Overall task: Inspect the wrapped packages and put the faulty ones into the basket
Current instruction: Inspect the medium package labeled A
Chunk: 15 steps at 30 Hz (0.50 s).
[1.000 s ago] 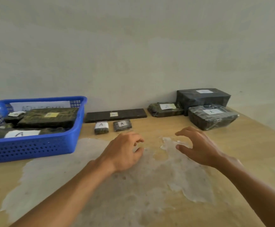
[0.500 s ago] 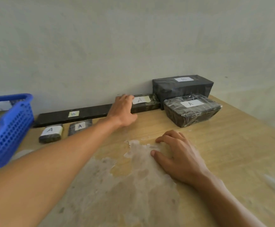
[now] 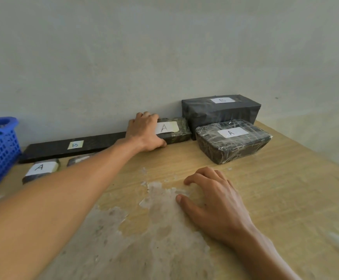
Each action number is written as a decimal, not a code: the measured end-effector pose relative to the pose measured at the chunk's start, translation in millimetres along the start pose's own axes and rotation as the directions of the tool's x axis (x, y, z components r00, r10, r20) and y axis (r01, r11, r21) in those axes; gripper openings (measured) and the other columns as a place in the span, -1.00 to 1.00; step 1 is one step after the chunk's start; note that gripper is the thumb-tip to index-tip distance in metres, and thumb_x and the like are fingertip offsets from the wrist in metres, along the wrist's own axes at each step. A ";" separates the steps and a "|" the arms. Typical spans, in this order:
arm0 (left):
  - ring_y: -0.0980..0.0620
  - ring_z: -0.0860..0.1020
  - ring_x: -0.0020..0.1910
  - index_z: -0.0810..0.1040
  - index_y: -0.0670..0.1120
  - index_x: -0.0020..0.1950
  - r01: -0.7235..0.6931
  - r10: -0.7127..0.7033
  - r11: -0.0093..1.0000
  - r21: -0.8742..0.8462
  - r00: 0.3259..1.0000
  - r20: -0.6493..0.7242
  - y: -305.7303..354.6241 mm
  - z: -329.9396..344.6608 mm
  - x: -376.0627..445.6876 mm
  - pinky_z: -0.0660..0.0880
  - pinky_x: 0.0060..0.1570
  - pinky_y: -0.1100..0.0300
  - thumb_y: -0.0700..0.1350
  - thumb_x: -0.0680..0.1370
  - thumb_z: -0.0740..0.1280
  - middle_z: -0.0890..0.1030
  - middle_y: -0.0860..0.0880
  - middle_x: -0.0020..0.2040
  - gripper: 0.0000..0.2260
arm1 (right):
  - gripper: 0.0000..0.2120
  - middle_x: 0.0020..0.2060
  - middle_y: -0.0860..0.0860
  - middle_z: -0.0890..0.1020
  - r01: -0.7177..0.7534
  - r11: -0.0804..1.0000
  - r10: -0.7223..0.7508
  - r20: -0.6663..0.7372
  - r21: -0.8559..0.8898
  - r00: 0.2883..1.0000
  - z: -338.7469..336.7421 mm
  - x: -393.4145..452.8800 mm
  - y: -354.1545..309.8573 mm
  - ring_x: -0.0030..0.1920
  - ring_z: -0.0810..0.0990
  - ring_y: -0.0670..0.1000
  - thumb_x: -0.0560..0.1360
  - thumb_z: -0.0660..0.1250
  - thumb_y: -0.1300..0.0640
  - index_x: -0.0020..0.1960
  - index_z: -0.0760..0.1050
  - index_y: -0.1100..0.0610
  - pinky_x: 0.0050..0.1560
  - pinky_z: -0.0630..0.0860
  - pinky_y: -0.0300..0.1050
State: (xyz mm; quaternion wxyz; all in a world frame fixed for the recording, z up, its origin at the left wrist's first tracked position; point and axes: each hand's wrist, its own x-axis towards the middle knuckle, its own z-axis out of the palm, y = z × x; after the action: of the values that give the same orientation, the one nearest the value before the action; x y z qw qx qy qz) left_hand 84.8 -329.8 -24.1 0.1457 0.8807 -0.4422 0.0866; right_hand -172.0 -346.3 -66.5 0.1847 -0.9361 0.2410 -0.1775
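— Where's the A-labelled package?
— Against the wall, long axis along it, left hand curled around its left end.
— Right hand?
— Resting on the table, fingers loosely bent, holding nothing.

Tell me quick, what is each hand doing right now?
Left hand: gripping the flat package labelled A by the wall.
Right hand: holding nothing, fingers loosely bent, resting on the table.
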 end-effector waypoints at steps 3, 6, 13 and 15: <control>-0.13 0.44 0.30 0.42 -0.10 0.43 -0.019 0.012 0.999 -0.044 0.989 -0.147 1.9 -10.7 -36.0 0.39 0.28 -0.04 0.12 0.34 0.59 0.51 -0.11 0.33 -0.25 | -0.66 0.12 -0.23 0.53 -0.008 0.999 0.010 -0.035 0.042 0.999 -0.4 -0.2 1.5 0.20 0.46 -0.14 0.50 0.37 -0.20 0.19 0.58 -0.07 0.24 0.41 -0.14; -0.14 0.45 0.30 0.44 -0.15 0.43 -0.131 0.100 0.986 -0.106 0.961 -0.259 1.8 -18.8 -86.7 0.35 0.35 -0.06 0.01 0.30 0.63 0.53 -0.13 0.32 -0.23 | -0.70 0.06 -0.15 0.63 -0.073 0.952 0.128 -0.170 0.299 0.977 -5.9 -2.6 -0.7 0.10 0.59 -0.12 0.54 0.40 -0.11 0.24 0.58 -0.05 0.14 0.54 -0.15; -0.11 0.31 0.49 0.43 -0.08 0.45 -0.335 0.272 0.933 -0.130 0.896 -0.351 7.8 -24.9 -194.3 0.21 0.48 -0.07 0.04 0.43 0.45 0.48 -0.06 0.40 -0.39 | -0.50 0.04 0.12 0.73 -0.183 0.319 0.230 0.111 0.930 0.967 -20.3 -14.5 -16.2 0.04 0.73 0.10 0.51 0.33 -0.20 0.27 0.57 0.13 0.01 0.65 0.02; -0.12 0.30 0.51 0.42 -0.06 0.46 -0.348 0.284 0.929 -0.124 0.888 -0.363 9.8 -29.1 -211.9 0.25 0.49 -0.11 0.06 0.46 0.46 0.45 -0.06 0.43 -0.41 | -0.58 0.05 0.17 0.73 -0.178 0.258 0.129 0.149 0.950 0.980 -21.6 -22.6 -29.7 0.05 0.72 0.16 0.53 0.32 -0.08 0.24 0.60 0.18 -0.01 0.66 0.06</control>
State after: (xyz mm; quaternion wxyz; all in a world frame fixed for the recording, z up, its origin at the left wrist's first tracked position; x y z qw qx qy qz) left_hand -49.6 -165.9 -54.6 0.2847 0.7510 -0.5546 0.2176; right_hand -188.2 -316.0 -40.5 0.7315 -0.6114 0.1712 -0.2487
